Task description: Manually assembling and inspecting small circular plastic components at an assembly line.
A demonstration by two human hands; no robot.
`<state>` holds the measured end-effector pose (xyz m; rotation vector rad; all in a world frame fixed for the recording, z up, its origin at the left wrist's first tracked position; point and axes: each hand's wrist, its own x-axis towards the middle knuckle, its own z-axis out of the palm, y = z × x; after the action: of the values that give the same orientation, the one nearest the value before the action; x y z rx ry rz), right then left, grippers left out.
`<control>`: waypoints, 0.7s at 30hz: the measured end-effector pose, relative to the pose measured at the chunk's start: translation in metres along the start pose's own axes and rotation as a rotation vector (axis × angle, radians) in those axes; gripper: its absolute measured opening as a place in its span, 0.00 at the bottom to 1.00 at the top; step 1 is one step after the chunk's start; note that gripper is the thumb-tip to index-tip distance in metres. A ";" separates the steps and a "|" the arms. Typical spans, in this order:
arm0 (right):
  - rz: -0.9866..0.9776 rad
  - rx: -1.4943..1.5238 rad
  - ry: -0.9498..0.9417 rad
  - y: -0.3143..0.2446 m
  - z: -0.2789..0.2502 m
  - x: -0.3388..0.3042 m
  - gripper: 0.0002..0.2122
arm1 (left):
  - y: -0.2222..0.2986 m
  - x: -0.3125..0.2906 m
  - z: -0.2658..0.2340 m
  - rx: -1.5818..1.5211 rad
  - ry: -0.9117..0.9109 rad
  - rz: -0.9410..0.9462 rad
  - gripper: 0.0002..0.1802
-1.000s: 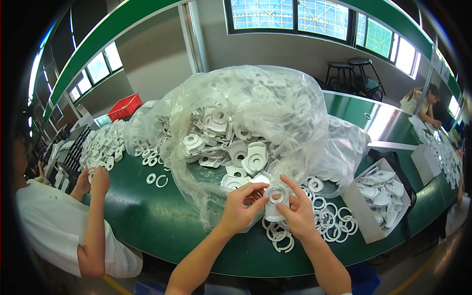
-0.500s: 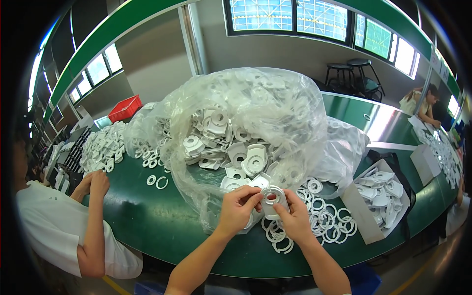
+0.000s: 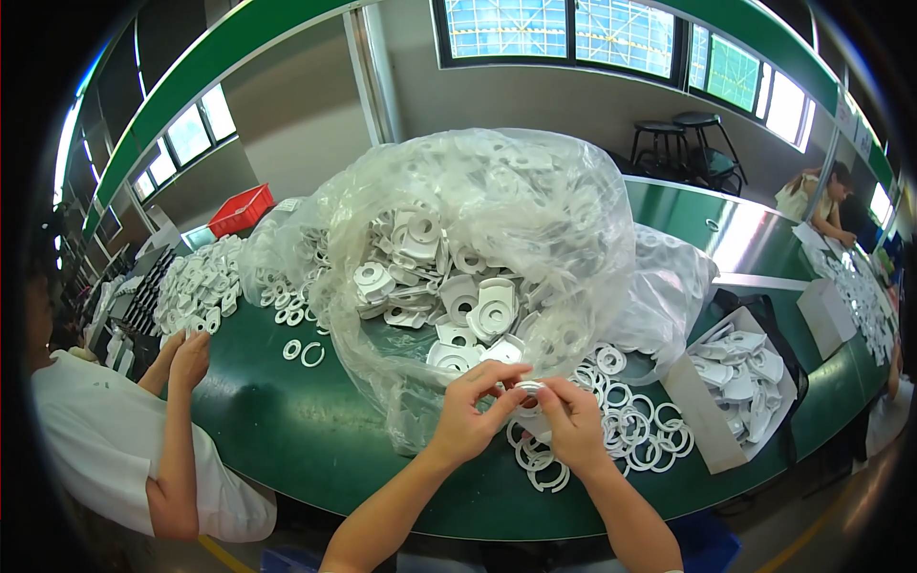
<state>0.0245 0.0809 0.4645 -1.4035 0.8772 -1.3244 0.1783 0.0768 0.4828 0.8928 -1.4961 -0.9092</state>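
My left hand (image 3: 470,413) and my right hand (image 3: 576,428) meet in front of the bag, both closed on one white plastic part (image 3: 528,388). This part has a round raised collar with a hole, and is tipped so that its collar shows nearly edge-on. Fingers cover much of it. Just beyond my hands, a big clear plastic bag (image 3: 544,215) lies open, with many similar white parts (image 3: 495,310) spilling from its mouth. Loose white rings (image 3: 659,435), some with a gap, lie in a heap beside my right hand.
A carton (image 3: 690,413) of white parts stands on the green table (image 3: 287,411) at right. Left sits a co-worker (image 3: 115,439), hands near a white pile (image 3: 199,286). A red crate (image 3: 241,212) is farther back. Another person (image 3: 821,201) works at far right.
The white part has been tilted from facing me to nearly edge-on, and my left fingers have shifted over its top. The co-worker's hands on the left have moved slightly.
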 end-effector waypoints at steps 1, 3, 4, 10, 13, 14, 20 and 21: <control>-0.125 -0.120 -0.025 0.003 0.001 0.000 0.10 | 0.000 0.000 -0.001 0.027 -0.025 0.028 0.08; -0.119 -0.138 -0.028 0.004 -0.001 0.000 0.09 | 0.000 0.000 -0.006 0.053 -0.051 0.057 0.07; -0.113 -0.155 -0.037 0.005 -0.002 0.001 0.08 | 0.000 -0.002 -0.009 0.114 -0.078 0.047 0.06; -0.080 -0.296 -0.019 -0.004 0.000 -0.003 0.08 | 0.000 -0.004 -0.008 0.118 -0.088 -0.026 0.05; -0.048 -0.259 -0.017 -0.007 0.000 -0.001 0.09 | 0.001 -0.002 -0.009 0.071 -0.090 -0.013 0.06; -0.049 -0.258 -0.016 -0.007 -0.002 -0.001 0.09 | 0.003 -0.001 -0.010 0.110 -0.110 0.040 0.07; 0.018 -0.085 -0.124 0.000 -0.008 0.001 0.11 | -0.002 0.003 -0.026 0.200 -0.266 0.102 0.10; 0.017 -0.138 -0.140 -0.002 -0.008 0.001 0.11 | -0.004 0.003 -0.025 0.200 -0.267 0.101 0.10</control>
<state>0.0165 0.0794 0.4663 -1.5722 0.8981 -1.1561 0.2027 0.0712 0.4828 0.8534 -1.8713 -0.8390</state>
